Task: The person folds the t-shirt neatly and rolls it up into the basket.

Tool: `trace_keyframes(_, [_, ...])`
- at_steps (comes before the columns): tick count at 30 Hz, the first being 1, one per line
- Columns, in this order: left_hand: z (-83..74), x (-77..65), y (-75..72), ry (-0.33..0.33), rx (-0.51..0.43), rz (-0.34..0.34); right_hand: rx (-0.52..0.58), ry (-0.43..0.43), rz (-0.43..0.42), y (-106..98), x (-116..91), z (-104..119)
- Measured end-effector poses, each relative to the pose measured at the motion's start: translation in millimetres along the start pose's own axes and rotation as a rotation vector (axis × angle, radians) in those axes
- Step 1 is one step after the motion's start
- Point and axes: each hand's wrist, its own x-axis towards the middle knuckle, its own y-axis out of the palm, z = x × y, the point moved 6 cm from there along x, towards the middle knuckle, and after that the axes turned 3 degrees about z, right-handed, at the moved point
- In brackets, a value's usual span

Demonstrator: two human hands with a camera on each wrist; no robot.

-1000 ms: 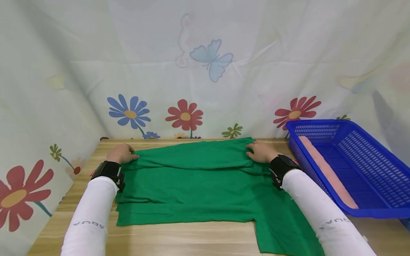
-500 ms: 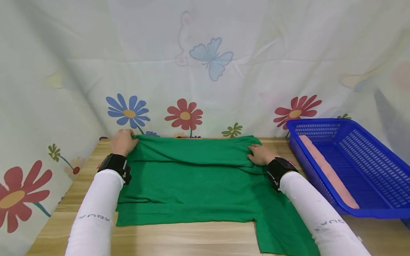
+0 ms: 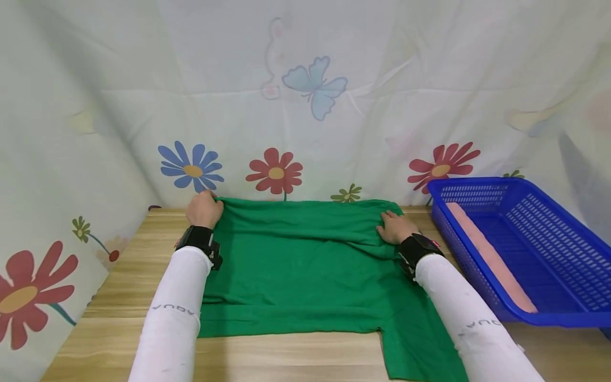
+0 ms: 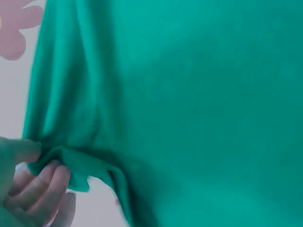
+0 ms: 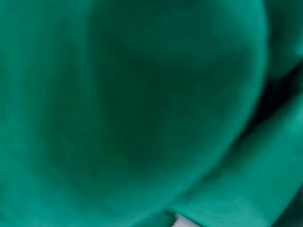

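A green shirt (image 3: 296, 270) lies spread sideways on the wooden table, its far edge bunched in loose folds and a sleeve-like part (image 3: 410, 339) reaching toward me at the right. At the far left corner my left hand (image 3: 204, 208) pinches the cloth between thumb and fingers, holding it slightly raised. The left wrist view shows the gathered green fabric (image 4: 189, 104) hanging from that hand (image 4: 40, 189). My right hand (image 3: 397, 227) rests on the far right corner, thumb and forefinger apart. Green cloth (image 5: 156, 104) fills the right wrist view, hiding those fingers.
A blue plastic basket (image 3: 515, 317) stands at the right, close to my right forearm. Inside it, along the left wall, lies a folded pink cloth (image 3: 491, 257). A flowered curtain (image 3: 315, 143) hangs right behind the table (image 3: 119, 297).
My left hand has moved away from me, then right, drawing the shirt's left side along with it. The far edge is straighter. My right hand has shifted slightly to the right.
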Motion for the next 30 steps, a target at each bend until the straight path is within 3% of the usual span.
trace_keyframes(4, [4.3,-6.0,19.7,0.018,-0.029,0.193,0.005,0.017,-0.009,0,4,-5])
trace_keyframes(8, [0.2,-14.3,32.2,0.089,-0.027,0.386,0.022,0.023,-0.019,-2,7,-10])
trace_keyframes(13, [-1.2,-19.7,41.6,0.148,-0.014,0.520,0.031,0.013,-0.022,-3,11,-14])
trace_keyframes(16, [0.4,-19.9,42.2,0.187,-0.009,0.526,0.038,-0.020,-0.032,-2,10,-16])
trace_keyframes(21, [-3.9,-27.1,25.9,0.316,0.024,0.465,0.045,-0.077,-0.077,-6,-6,-10])
trace_keyframes(30, [-18.0,-74.3,5.4,0.538,0.140,0.404,0.000,-0.258,-0.243,-23,-60,27])
